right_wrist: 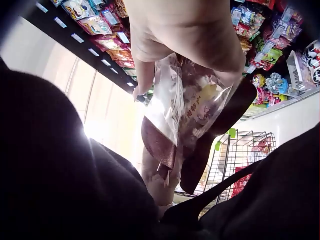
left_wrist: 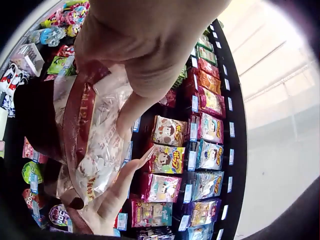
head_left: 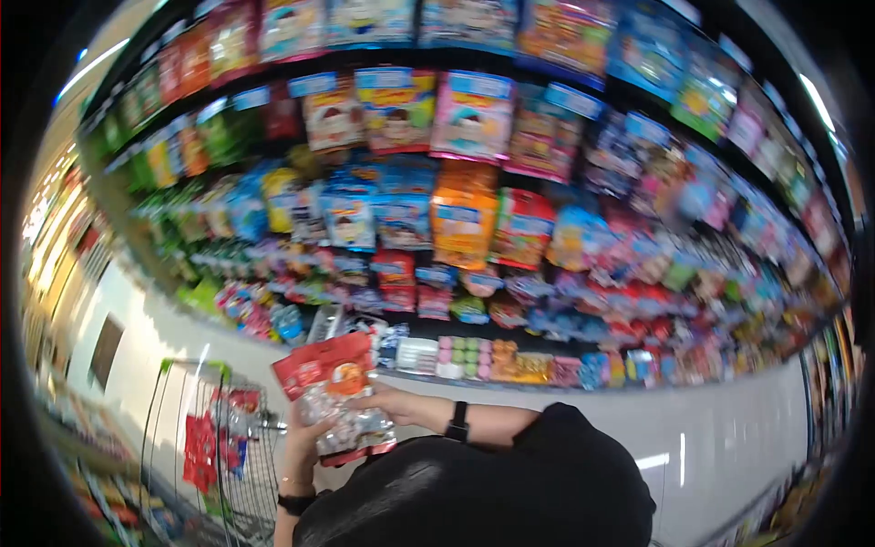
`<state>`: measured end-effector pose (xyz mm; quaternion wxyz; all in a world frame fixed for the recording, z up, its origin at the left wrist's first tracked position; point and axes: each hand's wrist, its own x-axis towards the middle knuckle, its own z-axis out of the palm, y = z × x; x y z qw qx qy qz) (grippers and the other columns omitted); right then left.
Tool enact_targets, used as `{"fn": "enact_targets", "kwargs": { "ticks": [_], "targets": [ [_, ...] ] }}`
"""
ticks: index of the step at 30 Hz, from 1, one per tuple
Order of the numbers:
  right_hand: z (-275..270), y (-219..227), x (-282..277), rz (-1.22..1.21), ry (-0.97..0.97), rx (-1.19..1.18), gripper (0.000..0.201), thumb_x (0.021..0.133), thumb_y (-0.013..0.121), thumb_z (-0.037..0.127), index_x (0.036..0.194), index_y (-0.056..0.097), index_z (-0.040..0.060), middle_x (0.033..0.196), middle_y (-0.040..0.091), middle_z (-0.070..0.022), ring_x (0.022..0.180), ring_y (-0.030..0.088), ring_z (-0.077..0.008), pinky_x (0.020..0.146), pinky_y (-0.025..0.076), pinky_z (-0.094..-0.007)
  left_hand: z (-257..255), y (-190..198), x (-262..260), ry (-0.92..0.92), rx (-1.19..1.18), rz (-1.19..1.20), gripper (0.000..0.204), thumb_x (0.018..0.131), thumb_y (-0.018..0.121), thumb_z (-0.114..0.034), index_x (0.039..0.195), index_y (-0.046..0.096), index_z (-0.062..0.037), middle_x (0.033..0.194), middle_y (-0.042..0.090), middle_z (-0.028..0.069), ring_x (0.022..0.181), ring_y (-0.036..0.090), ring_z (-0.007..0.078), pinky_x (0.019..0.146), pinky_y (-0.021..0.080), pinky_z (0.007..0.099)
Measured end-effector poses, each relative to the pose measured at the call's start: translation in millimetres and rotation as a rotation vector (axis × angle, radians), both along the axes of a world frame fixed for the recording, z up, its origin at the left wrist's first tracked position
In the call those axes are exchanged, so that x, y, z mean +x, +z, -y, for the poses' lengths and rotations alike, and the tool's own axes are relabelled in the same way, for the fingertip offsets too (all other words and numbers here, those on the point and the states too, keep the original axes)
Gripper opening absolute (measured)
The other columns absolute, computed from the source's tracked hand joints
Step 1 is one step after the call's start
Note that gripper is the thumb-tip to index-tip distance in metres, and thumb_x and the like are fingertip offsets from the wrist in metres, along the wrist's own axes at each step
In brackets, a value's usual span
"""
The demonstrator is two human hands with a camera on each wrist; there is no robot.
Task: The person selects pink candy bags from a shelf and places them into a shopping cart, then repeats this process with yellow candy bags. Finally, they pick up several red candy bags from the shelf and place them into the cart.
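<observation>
Black shirt (head_left: pixel 492 492) closest. Pinching red-and-clear packet (head_left: pixel 337 383) in fingers of left hand (head_left: pixel 303 433) and right hand (head_left: pixel 401 406), near wire cart (head_left: pixel 246 460).

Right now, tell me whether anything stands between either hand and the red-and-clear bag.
Nothing visible does: the left hand and the right hand both hold the red-and-clear bag directly. The wire cart stands to the person's left, not between them.
</observation>
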<state>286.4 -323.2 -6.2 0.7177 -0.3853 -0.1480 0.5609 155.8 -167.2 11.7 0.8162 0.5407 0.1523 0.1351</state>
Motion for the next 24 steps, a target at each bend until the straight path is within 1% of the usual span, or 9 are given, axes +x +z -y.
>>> {"fn": "enact_targets", "kwargs": {
  "ticks": [1,3,9,13,15,16,18,20,24],
  "targets": [
    [1.9,18.2,-9.9,0.023,-0.027,-0.005,0.062,0.076,0.068,0.007,0.129,0.035,0.0046,0.12,0.051,-0.0087,0.11,0.051,-0.0176,0.093,0.041,-0.0319,-7.9,-1.8,-4.8,-0.037,0.061,-0.032,0.065,0.06,0.068,0.007,0.119,0.042,0.0009,0.111,0.055,0.0134,0.1,0.056,0.0245,0.087,0.046,0.0359],
    [-4.0,6.8,-25.1,0.03,-0.121,0.01,0.06,0.075,0.068,0.005,0.127,0.037,0.0037,0.119,0.053,-0.0091,0.109,0.052,-0.0175,0.092,0.042,-0.0318,-13.1,6.1,-10.7,-0.094,0.147,-0.061,0.068,0.059,0.065,0.007,0.122,0.04,0.0007,0.112,0.054,0.0135,0.102,0.055,0.0257,0.088,0.045,0.0372],
    [-12.5,-3.2,-70.5,0.064,-0.347,0.018,0.053,0.073,0.067,0.0,0.12,0.044,-0.0007,0.112,0.056,-0.0104,0.102,0.056,-0.0177,0.087,0.046,-0.0321,-27.2,5.9,-35.5,-0.281,0.14,-0.022,0.064,0.069,0.059,0.005,0.127,0.034,0.0006,0.123,0.046,0.0134,0.111,0.047,0.0234,0.096,0.037,0.0349],
    [-0.2,3.1,-98.6,0.137,-0.529,0.012,0.052,0.072,0.068,-0.001,0.118,0.045,-0.0022,0.11,0.057,-0.0094,0.1,0.056,-0.0165,0.088,0.045,-0.0307,-34.7,11.9,-48.7,-0.376,0.133,-0.019,0.061,0.074,0.054,0.002,0.131,0.031,0.0003,0.123,0.043,0.0147,0.112,0.045,0.0223,0.094,0.038,0.0334],
    [8.4,-3.1,-108.2,0.194,-0.639,-0.003,0.057,0.07,0.072,0.005,0.119,0.045,-0.0023,0.11,0.057,-0.0086,0.099,0.055,-0.0149,0.088,0.043,-0.0287,-41.4,17.2,-52.1,-0.506,0.156,-0.058,0.063,0.08,0.052,-0.012,0.136,0.026,-0.0029,0.129,0.039,0.0152,0.117,0.042,0.0224,0.094,0.037,0.0344],
    [20.8,0.2,-113.2,0.25,-0.723,-0.152,0.059,0.069,0.073,0.009,0.12,0.045,-0.0021,0.11,0.057,-0.0085,0.098,0.055,-0.0149,0.087,0.044,-0.0285,-49.0,21.4,-55.0,-0.561,0.173,-0.092,0.064,0.083,0.052,-0.019,0.138,0.024,-0.0044,0.132,0.038,0.0155,0.119,0.041,0.0224,0.093,0.037,0.0349],
    [43.1,2.8,-126.1,0.41,-0.953,-0.445,0.062,0.067,0.077,0.018,0.117,0.047,-0.0026,0.106,0.058,-0.0081,0.094,0.056,-0.0143,0.083,0.045,-0.0276,-50.7,14.0,-54.7,-0.694,0.172,-0.043,0.062,0.085,0.051,-0.029,0.137,0.028,-0.0054,0.131,0.041,0.015,0.118,0.042,0.023,0.093,0.036,0.035],
    [73.0,22.4,-139.1,0.338,-0.941,-0.319,0.056,0.066,0.077,0.015,0.112,0.05,-0.0038,0.099,0.061,-0.0093,0.087,0.059,-0.0152,0.077,0.047,-0.0278,-48.1,-1.9,-49.4,-0.721,0.209,-0.133,0.059,0.085,0.052,-0.033,0.134,0.033,-0.0051,0.126,0.047,0.014,0.115,0.045,0.0241,0.093,0.036,0.0352],
    [112.0,41.5,-170.0,0.271,-1.209,-0.284,0.05,0.069,0.071,0.002,0.112,0.046,-0.0024,0.1,0.06,-0.0087,0.086,0.06,-0.0146,0.074,0.05,-0.0283,-21.9,-15.1,-47.1,-0.833,0.104,-0.147,0.049,0.088,0.05,-0.031,0.129,0.04,-0.0058,0.122,0.05,0.0131,0.111,0.048,0.0223,0.093,0.037,0.0361]
  ]
}}
